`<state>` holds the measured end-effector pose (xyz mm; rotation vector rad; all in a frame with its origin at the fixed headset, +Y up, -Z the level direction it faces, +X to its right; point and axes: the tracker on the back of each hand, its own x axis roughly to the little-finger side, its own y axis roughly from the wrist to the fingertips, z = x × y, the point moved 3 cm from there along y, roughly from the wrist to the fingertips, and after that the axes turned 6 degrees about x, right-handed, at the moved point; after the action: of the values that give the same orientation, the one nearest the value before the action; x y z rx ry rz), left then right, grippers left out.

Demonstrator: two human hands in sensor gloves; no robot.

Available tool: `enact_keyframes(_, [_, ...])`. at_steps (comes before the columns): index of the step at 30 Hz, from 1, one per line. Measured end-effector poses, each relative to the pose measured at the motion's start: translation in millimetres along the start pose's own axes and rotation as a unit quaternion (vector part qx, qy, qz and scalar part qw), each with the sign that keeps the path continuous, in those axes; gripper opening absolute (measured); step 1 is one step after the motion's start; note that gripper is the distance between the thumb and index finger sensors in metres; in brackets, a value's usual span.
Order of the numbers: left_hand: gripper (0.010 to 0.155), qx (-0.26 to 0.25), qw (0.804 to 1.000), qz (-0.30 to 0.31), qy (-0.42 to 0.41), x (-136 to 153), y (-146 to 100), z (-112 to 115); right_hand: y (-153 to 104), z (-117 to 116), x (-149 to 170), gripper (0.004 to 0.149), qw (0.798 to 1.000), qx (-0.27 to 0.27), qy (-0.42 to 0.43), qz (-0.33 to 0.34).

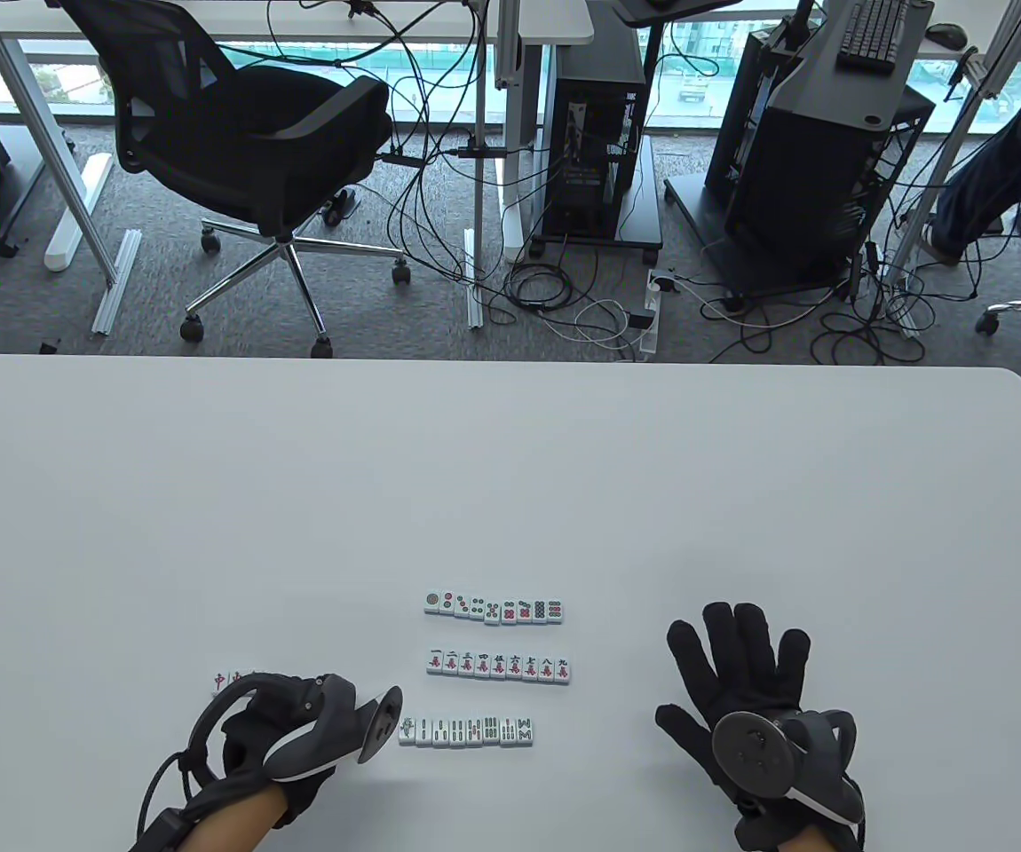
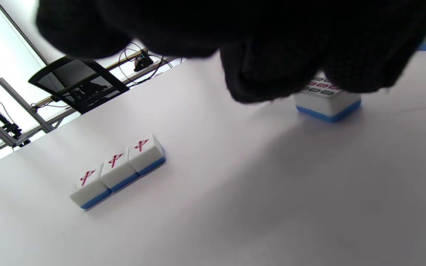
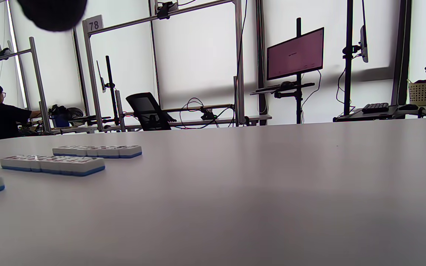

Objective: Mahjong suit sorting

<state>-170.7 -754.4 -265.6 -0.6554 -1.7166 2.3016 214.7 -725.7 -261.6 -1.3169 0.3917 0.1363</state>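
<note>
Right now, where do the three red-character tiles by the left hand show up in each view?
Table view: red-character tiles at lower left, partly hidden behind the left hand.
Left wrist view: red-character tiles lower left, in a touching row.
Right wrist view: not in it.
Shared landmark: black office chair.

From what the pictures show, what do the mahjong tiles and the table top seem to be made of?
The three red-character tiles look like hard moulded plastic or resin: a glossy white top on a blue base layer, rounded edges, engraved red marks. Which of these it is cannot be told. The table top seems a smooth laminate or coated board in pale grey, semi-matt: it gives soft, blurred reflections and shows no grain.
</note>
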Motion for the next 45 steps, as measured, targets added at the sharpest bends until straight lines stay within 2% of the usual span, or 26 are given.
enact_keyframes(6, [0.063,0.019,1.000,0.013,-0.001,-9.4,9.5,10.7,0.4,0.1,-1.6,0.079,1.000,0.001,-0.001,0.001])
enact_keyframes(14, [0.063,0.022,0.999,-0.005,0.043,-18.0,16.1,2.3,0.8,0.0,-2.9,0.078,1.000,0.002,0.004,0.005])
enact_keyframes(18, [0.063,-0.012,0.999,-0.012,0.030,-29.4,22.7,-25.1,0.8,1.0,-3.0,0.078,1.000,0.005,0.007,0.006])
enact_keyframes(22, [0.063,-0.053,0.998,0.019,-0.001,-55.3,25.0,-60.7,0.7,0.6,-2.7,0.078,1.000,0.004,0.007,0.006])
enact_keyframes(25, [0.063,-0.082,0.995,0.062,-0.019,-88.8,26.8,-86.8,0.5,0.9,-2.6,0.078,1.000,0.004,0.008,0.005])
enact_keyframes(30, [0.063,-0.076,0.989,0.128,-0.024,-143.4,31.9,-103.9,0.4,1.0,-2.5,0.078,1.000,0.004,0.008,0.005])
enact_keyframes(33, [0.062,-0.062,0.986,0.154,-0.011,-167.1,33.6,-105.7,0.5,0.9,-2.5,0.078,1.000,0.005,0.011,0.005])
enact_keyframes(37, [0.062,-0.029,0.985,0.167,0.011,-183.3,37.4,-101.2,0.4,1.4,-1.7,0.078,1.000,0.006,0.014,0.004])
enact_keyframes(45, [0.062,-0.018,0.986,0.164,0.032,-185.5,41.8,-89.9,0.1,0.9,-0.8,0.078,1.000,0.006,0.019,0.005])
